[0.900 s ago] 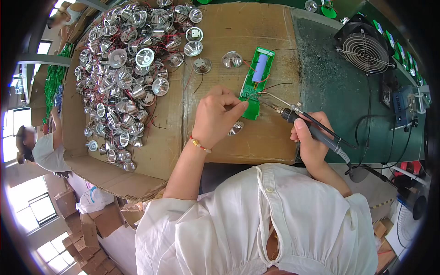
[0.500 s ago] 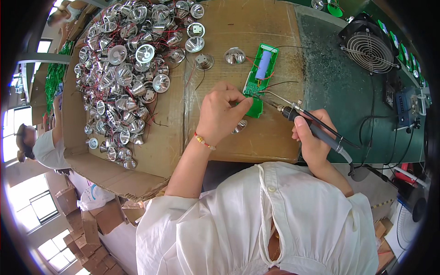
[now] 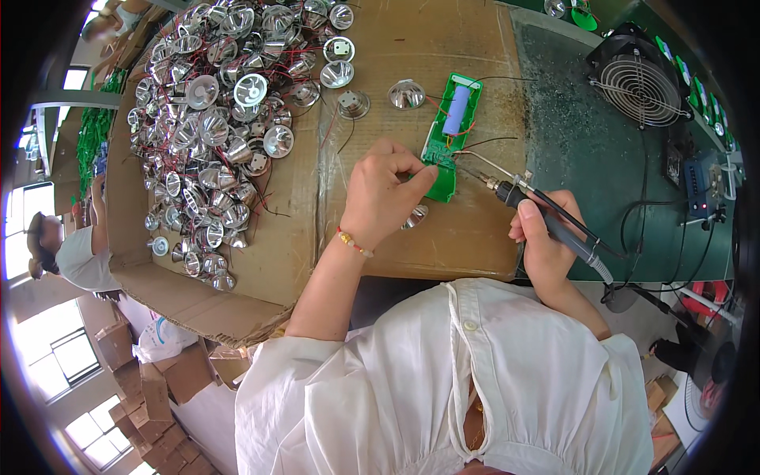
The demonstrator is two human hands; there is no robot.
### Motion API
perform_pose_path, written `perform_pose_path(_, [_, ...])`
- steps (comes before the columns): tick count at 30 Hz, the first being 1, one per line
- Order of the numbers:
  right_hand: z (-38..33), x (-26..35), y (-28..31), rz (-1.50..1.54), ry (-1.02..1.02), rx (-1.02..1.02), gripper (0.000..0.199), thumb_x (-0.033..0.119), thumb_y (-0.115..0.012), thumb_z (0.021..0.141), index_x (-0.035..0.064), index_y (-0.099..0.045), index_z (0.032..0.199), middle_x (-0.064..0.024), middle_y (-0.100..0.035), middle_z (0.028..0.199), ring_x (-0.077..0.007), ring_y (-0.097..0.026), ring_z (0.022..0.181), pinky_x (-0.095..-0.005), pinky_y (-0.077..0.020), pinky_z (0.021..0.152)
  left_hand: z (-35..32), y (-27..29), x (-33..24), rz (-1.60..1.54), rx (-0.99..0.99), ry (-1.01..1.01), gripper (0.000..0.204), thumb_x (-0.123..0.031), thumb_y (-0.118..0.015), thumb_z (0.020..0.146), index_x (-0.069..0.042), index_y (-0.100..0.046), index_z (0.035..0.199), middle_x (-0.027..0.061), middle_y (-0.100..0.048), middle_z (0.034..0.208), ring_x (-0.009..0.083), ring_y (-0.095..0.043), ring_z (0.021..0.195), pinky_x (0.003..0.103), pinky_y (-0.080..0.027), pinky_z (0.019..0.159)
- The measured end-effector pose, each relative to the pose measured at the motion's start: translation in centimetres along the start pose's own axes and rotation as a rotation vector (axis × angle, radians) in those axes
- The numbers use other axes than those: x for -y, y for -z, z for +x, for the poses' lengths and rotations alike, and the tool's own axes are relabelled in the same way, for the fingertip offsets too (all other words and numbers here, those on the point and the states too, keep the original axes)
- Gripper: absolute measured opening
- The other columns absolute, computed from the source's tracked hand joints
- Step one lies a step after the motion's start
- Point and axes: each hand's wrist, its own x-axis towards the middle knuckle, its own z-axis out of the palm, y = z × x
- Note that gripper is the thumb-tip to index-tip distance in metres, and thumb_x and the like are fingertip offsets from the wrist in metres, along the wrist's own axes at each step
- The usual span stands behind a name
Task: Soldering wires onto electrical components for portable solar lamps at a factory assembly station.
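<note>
A green plastic housing (image 3: 445,187) lies on the cardboard, with a purple cylindrical battery (image 3: 456,111), a small green circuit board (image 3: 438,152) and red and black wires in it. My left hand (image 3: 384,186) is closed in a pinch at the board's left edge; what is between the fingertips is hidden. A silvery reflector cup (image 3: 416,216) shows partly from beneath this hand. In my right hand (image 3: 548,233) is a soldering iron (image 3: 546,222) with a thin metal guide tube alongside. Its tip points at the board from the right, seemingly a little apart from it.
A large heap of reflector cups with wires (image 3: 214,131) fills the cardboard box (image 3: 214,313) at left. Two loose cups, one of them a reflector (image 3: 406,95), lie beyond my hands. A fan with a wire guard (image 3: 640,91) and a blue box-shaped device (image 3: 700,188) stand at right, among cables.
The soldering iron has drawn back slightly to the right, away from the board. The green housing has shifted a touch, while my left hand keeps its pinch. Someone's dark-clad leg appears at lower right.
</note>
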Motion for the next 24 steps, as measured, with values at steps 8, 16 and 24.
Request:
perform_pose_path(8, [-0.2,-0.1,0.0,-0.044,0.017,0.021,0.019,0.011,-0.064,0.082,-0.0001,-0.049,0.083,-0.0070,-0.057,0.063,-0.0090,-0.054,0.051,-0.0216,-0.0442,0.046,-0.1,0.0,-0.1,-0.001,0.034,0.006,0.011,-0.007,-0.068,0.076,0.003,-0.064,0.073,0.0044,-0.053,0.080,0.0081,-0.050,0.064,0.022,-0.040,0.054])
perform_pose_path(16, [-0.1,-0.1,1.7,0.093,0.004,0.010,0.017,0.009,-0.062,0.082,-0.0003,-0.048,0.086,-0.0082,-0.058,0.065,-0.0100,-0.054,0.052,-0.0215,-0.0444,0.046,-0.6,0.3,0.0,-0.002,-0.018,-0.069,0.010,-0.009,-0.066,0.076,0.001,-0.066,0.076,0.0072,-0.058,0.081,0.0117,-0.055,0.065,0.024,-0.043,0.057])
perform_pose_path(24, [0.1,-0.4,5.8,0.136,0.004,-0.103,0.014,0.005,-0.062,0.081,-0.0013,-0.051,0.087,-0.0088,-0.058,0.070,-0.0103,-0.056,0.056,-0.0231,-0.0476,0.048,-0.2,-0.3,-1.3,0.293,0.048,0.006,0.012,-0.010,-0.059,0.074,0.001,-0.064,0.078,0.0090,-0.060,0.057,0.0108,-0.058,0.054,0.028,-0.044,0.049])
